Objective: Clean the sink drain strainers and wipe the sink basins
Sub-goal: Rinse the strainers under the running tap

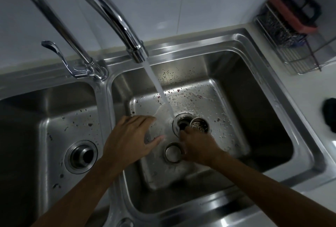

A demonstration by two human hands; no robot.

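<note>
Here, both hands worked in the right basin of a stainless steel double sink (269, 74) while water ran.

The right hand (197, 146) grasped a perforated round metal drain strainer basket (199, 123), tilted over the open drain hole (182, 125) of the right basin. The left hand (127, 137) was released, fingers spread flat near the stream from the curved chrome faucet (116, 17). A flat round metal stopper lid (172, 152) lay on the basin floor just beside the right hand. The left basin's dark drain strainer (81, 156) sat seated in place. A wire rack (294, 45) holding a pink sponge (291, 16) stood on the counter.
</note>
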